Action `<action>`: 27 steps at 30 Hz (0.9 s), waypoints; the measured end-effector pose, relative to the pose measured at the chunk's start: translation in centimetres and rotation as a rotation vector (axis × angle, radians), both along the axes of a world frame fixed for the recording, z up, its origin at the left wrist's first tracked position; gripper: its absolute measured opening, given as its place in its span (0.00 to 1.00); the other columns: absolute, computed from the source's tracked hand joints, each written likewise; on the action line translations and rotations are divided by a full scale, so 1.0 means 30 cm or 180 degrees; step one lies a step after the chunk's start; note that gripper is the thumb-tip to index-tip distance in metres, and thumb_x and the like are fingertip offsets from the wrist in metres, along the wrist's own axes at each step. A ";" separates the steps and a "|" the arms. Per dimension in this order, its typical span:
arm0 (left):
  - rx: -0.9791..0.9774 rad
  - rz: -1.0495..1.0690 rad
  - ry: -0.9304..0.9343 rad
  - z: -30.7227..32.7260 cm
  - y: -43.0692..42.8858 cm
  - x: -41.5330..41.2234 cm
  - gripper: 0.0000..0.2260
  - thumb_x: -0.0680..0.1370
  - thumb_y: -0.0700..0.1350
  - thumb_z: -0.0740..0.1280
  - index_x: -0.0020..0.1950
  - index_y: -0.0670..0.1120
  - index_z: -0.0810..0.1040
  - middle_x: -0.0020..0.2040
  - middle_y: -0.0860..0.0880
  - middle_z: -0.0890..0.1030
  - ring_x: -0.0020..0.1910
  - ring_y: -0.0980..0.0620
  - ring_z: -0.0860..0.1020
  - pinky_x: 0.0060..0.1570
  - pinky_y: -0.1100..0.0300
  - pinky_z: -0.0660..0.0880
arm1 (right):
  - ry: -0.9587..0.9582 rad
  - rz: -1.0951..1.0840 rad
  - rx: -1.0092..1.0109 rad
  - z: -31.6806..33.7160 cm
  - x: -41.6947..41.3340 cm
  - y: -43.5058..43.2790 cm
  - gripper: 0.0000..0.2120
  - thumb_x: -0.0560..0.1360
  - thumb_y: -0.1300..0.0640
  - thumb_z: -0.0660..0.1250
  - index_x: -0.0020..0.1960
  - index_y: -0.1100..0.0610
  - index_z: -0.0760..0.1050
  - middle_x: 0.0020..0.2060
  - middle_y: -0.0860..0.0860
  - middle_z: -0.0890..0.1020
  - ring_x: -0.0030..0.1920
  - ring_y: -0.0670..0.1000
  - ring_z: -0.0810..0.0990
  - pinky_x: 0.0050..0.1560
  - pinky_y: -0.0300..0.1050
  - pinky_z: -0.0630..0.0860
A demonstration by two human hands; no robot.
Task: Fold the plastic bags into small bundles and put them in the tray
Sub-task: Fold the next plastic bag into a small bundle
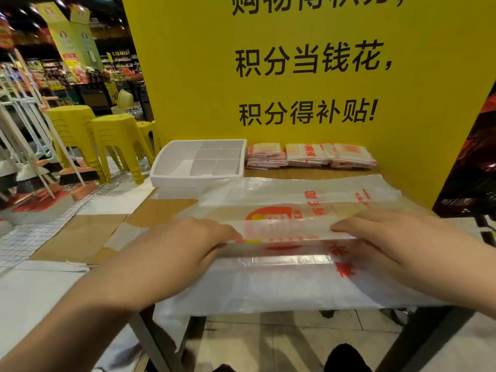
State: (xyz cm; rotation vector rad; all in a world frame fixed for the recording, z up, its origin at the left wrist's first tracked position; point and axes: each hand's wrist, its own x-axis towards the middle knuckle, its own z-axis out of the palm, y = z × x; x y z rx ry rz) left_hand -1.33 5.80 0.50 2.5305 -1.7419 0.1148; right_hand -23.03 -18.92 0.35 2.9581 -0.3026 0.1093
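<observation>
The plastic bag (281, 189) is laid flat in front of the tray (171, 181) so it can be folded. Its lifted edge seems pinched by the left hand (188, 245) and right hand (389, 237), though blurred. Bundles (308, 155) are stacked beside the tray.

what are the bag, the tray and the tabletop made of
Bag: thin translucent plastic film, glossy, with red print. The surface beneath shows through it and it creases softly.
Tray: looks like rigid white plastic, smooth and matte, with moulded dividers.
Tabletop: wood or wood-look laminate, brown with faint grain lines; I cannot tell which.
</observation>
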 end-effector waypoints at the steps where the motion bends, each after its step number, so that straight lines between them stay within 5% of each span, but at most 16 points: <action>1: 0.0151 -0.0086 0.0127 0.006 0.022 -0.016 0.15 0.84 0.51 0.57 0.69 0.65 0.70 0.64 0.64 0.77 0.61 0.62 0.75 0.58 0.60 0.74 | 0.0176 -0.0002 0.0256 -0.001 -0.024 0.010 0.19 0.81 0.40 0.48 0.71 0.34 0.60 0.65 0.32 0.72 0.62 0.41 0.74 0.59 0.43 0.73; 8: 0.0544 -0.0052 0.0677 0.084 -0.025 0.097 0.10 0.81 0.59 0.62 0.61 0.64 0.75 0.54 0.62 0.80 0.52 0.61 0.77 0.55 0.57 0.75 | 0.0248 -0.0055 0.1200 0.038 0.018 -0.046 0.09 0.80 0.38 0.58 0.59 0.34 0.70 0.55 0.34 0.80 0.52 0.39 0.78 0.55 0.45 0.77; 11: 0.0729 0.0027 0.1069 0.127 -0.054 0.163 0.15 0.77 0.64 0.63 0.61 0.62 0.76 0.55 0.65 0.79 0.52 0.66 0.76 0.53 0.67 0.72 | 0.0286 -0.0320 0.1222 0.073 0.065 -0.091 0.24 0.71 0.27 0.54 0.65 0.32 0.66 0.62 0.39 0.79 0.57 0.43 0.78 0.60 0.45 0.75; 14: 0.0663 0.0167 0.0998 0.129 -0.079 0.206 0.16 0.76 0.62 0.67 0.63 0.60 0.75 0.56 0.64 0.78 0.54 0.62 0.76 0.49 0.70 0.71 | 0.0275 -0.0486 0.0937 0.065 0.100 -0.123 0.35 0.65 0.22 0.51 0.69 0.34 0.64 0.54 0.39 0.80 0.52 0.46 0.77 0.52 0.46 0.75; 16: 0.0576 0.0319 0.0713 0.113 -0.083 0.227 0.21 0.76 0.61 0.69 0.67 0.59 0.72 0.59 0.61 0.75 0.58 0.60 0.74 0.52 0.65 0.70 | 0.0237 -0.0579 0.0338 0.051 0.117 -0.125 0.35 0.70 0.23 0.52 0.72 0.37 0.61 0.54 0.40 0.80 0.51 0.48 0.76 0.47 0.45 0.72; 19: 0.0424 0.0470 0.0517 0.075 -0.070 0.229 0.27 0.76 0.57 0.72 0.73 0.60 0.67 0.64 0.58 0.74 0.60 0.58 0.73 0.57 0.62 0.68 | 0.0035 -0.0512 -0.0127 0.010 0.124 -0.137 0.37 0.72 0.24 0.51 0.77 0.39 0.55 0.67 0.43 0.76 0.66 0.50 0.75 0.65 0.48 0.70; 22: 0.0520 0.0415 0.0326 0.041 -0.040 0.217 0.29 0.79 0.54 0.69 0.77 0.61 0.60 0.71 0.58 0.71 0.65 0.55 0.72 0.63 0.60 0.69 | 0.0061 -0.0500 0.0182 -0.040 0.108 -0.161 0.39 0.69 0.23 0.45 0.77 0.36 0.53 0.69 0.42 0.72 0.66 0.51 0.73 0.66 0.51 0.71; 27: 0.0436 0.0354 0.0345 0.028 0.019 0.164 0.25 0.80 0.59 0.62 0.77 0.64 0.60 0.75 0.59 0.65 0.73 0.56 0.63 0.70 0.58 0.62 | -0.0030 -0.0382 0.0764 -0.071 0.065 -0.150 0.32 0.75 0.29 0.53 0.77 0.37 0.56 0.70 0.39 0.68 0.63 0.42 0.70 0.59 0.40 0.67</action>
